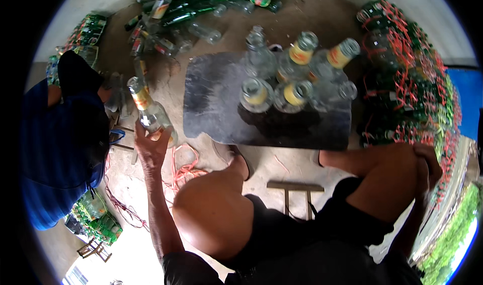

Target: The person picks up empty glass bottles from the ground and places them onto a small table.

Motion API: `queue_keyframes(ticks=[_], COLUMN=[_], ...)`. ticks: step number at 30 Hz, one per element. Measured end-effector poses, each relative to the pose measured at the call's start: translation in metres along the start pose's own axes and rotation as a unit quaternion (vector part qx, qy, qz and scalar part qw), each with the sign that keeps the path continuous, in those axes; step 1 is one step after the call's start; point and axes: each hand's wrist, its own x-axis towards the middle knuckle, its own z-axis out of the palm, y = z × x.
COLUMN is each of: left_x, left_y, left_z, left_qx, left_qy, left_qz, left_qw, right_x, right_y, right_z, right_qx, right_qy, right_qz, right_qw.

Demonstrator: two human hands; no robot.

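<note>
My left hand (153,143) grips a clear glass bottle (151,113) with a yellow neck label, tilted, to the left of a dark low board (215,96). More clear glass shows against its right side; whether that is a second bottle, I cannot tell. Several clear glass bottles stand grouped on the board's right part, among them a plain-necked bottle (260,55) and a yellow-labelled bottle (301,53). Around them at the front spreads a dark wet-looking patch (279,128). My right hand (428,166) rests over my right knee, in shadow, its fingers only partly visible.
Loose green and clear bottles (192,9) lie heaped on the floor beyond the board. At the right rises a stack of bottles tied with red string (407,70). Another person in blue clothing (64,134) is at the left. Pink cord (185,168) lies near my left foot.
</note>
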Motion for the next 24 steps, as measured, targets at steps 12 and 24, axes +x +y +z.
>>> queue_keyframes(ticks=[12, 24], left_x=[-0.05, -0.093], left_y=[0.176, 0.252], left_z=[0.002, 0.072], left_qx=[0.061, -0.003], left_qy=[-0.208, -0.303], left_qz=[0.154, 0.311], left_qw=[0.964, 0.901], right_x=[0.016, 0.041], right_y=[-0.08, -0.17], right_z=[0.022, 0.069], right_qx=[-0.098, 0.162], right_qy=[-0.034, -0.177], right_qz=[-0.143, -0.157], right_qw=[0.984, 0.958])
